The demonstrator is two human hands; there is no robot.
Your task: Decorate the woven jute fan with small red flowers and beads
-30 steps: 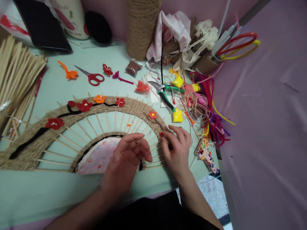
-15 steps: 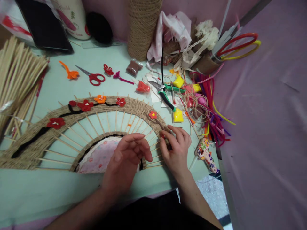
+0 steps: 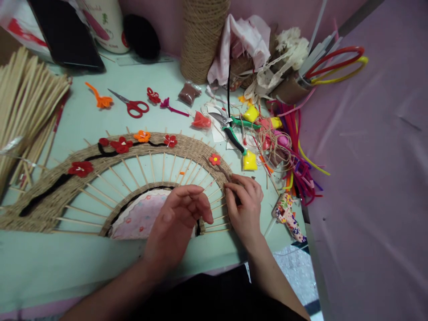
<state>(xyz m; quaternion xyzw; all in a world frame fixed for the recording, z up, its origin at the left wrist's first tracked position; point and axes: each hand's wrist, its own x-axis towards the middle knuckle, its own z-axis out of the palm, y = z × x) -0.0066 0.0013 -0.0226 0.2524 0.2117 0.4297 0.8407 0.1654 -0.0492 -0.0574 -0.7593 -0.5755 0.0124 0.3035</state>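
Note:
A woven half-round fan [image 3: 187, 145] of twine and thin sticks lies on the table, with a pink-and-white fabric half-disc [image 3: 140, 214] at its centre. Red and orange flowers sit along a black stem on its left and top. On its right side a small red flower [image 3: 214, 159] with a yellow middle lies beside a thin brown strip [image 3: 220, 169]. My right hand [image 3: 245, 203] rests on the fan's right end, fingertips drawn together at the strip's lower end; what they pinch is hidden. Above the fabric, my left hand [image 3: 180, 218] is raised, fingers loosely curved and apart, holding nothing.
Behind the fan lie red-handled scissors [image 3: 133, 108], green-handled pruning shears [image 3: 232, 129] and yellow clay packets [image 3: 249, 160]. A glue gun [image 3: 289, 216] lies at the right edge. Sticks [image 3: 26, 111] stand at left, a twine spool [image 3: 203, 40] at the back.
My right fingertips have drawn closer together on the fan's right side, and a red spot under them is now covered. My left hand stays almost still. The view has shifted slightly.

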